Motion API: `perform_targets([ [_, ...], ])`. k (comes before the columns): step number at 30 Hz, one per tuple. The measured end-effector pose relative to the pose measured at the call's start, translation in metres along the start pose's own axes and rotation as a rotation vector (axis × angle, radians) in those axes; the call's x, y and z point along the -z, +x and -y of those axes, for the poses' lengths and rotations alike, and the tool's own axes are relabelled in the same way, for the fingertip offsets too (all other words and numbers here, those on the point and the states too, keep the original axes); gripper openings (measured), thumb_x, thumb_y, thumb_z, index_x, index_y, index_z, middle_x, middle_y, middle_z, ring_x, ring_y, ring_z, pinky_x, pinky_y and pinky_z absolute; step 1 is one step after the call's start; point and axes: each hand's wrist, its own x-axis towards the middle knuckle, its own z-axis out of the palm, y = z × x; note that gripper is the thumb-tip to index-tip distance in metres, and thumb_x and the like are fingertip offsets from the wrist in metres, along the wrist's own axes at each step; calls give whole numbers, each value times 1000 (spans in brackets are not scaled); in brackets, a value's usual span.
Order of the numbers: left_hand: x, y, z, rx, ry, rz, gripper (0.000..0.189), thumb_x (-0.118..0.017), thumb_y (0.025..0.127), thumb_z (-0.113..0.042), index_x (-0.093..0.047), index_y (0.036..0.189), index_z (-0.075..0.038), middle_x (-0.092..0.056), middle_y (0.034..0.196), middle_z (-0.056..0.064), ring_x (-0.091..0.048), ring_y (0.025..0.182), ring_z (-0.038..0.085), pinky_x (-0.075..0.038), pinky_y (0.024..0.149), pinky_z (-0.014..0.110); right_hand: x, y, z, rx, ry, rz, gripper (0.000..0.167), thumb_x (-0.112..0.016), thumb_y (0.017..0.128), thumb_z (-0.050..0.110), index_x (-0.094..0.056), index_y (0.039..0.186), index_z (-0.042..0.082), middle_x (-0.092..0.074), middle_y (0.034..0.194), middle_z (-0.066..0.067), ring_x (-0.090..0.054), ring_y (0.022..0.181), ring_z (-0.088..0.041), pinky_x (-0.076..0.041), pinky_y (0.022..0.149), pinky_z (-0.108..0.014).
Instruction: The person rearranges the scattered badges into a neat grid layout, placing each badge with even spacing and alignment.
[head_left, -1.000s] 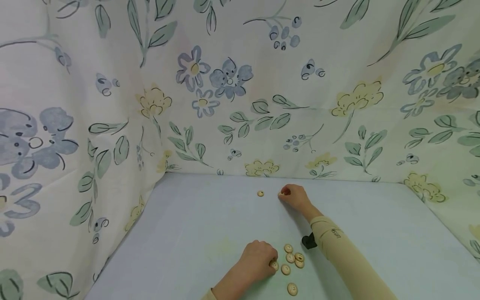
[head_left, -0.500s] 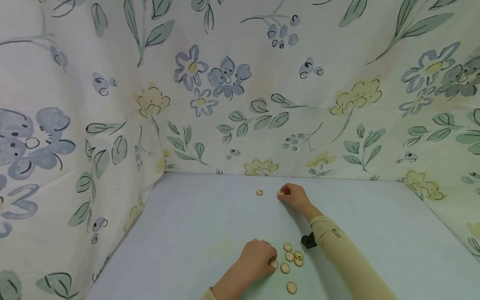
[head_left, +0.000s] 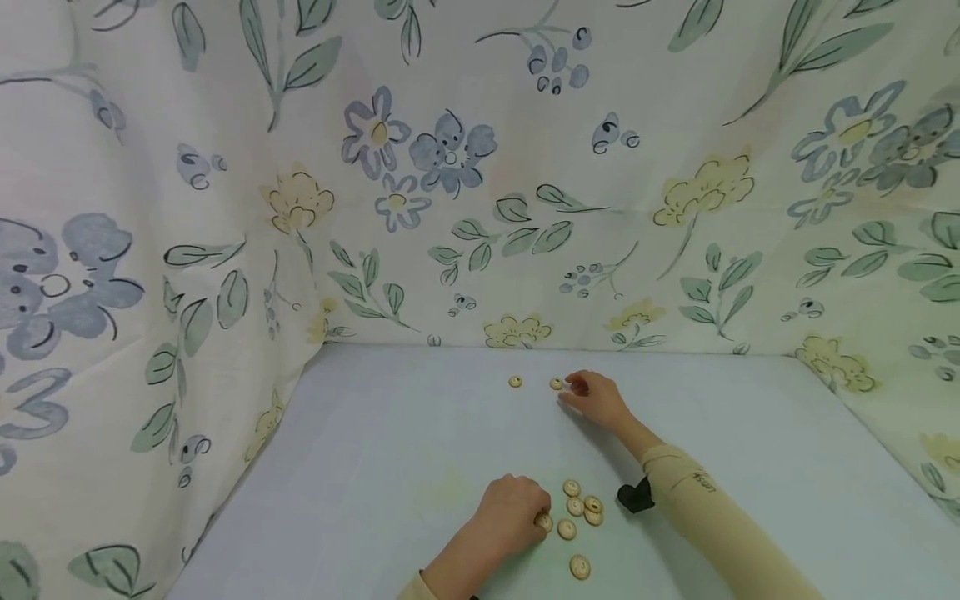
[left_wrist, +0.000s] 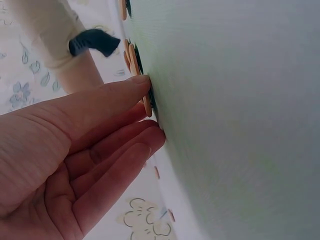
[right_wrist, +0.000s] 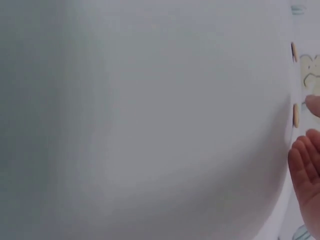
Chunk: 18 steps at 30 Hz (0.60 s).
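Note:
My left hand [head_left: 506, 514] rests low on the table, its thumb and fingers about a round wooden button [head_left: 545, 523] at the edge of a loose group. In the left wrist view, the thumb of that hand [left_wrist: 95, 135] lies against the button's edge [left_wrist: 148, 107]. Farther back, my right hand [head_left: 597, 402] has thumb and forefinger spread just right of another wooden button [head_left: 557, 383]. A small gap separates them from it, also in the right wrist view, where only part of the hand [right_wrist: 306, 165] shows. A second far button [head_left: 515, 381] lies to the left.
Several more wooden buttons, among them a front one [head_left: 580, 567] and a middle one [head_left: 567, 528], lie right of my left hand; two overlap. A dark strap piece [head_left: 636, 496] hangs from my right sleeve. Floral cloth [head_left: 465, 208] walls the white table [head_left: 375, 450] at the back and sides.
My right hand has let go of the far button and drawn slightly right, its fingers parting; the button stays on the table. My left hand keeps its place.

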Motion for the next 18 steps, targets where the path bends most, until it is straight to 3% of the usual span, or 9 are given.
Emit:
perform_targets([
  [9,-3,1,6,17,-98,28,12,-82,72,-19,-75,81,-20,-57,71,-13,-49,63,3,-40,56,22,14,-54,-7,48,74,33,27,-74,87,19,-68,107,2,-67,90,-2,-63,85,-17,-51,75,-28],
  [18,-7,2,18,47,-343,77,17,-82,73,-16,-73,87,-16,-48,72,-12,-44,66,2,-40,61,20,31,-109,-7,-20,168,97,28,-74,87,25,-69,109,8,-67,90,4,-62,86,-11,-51,79,-24],
])
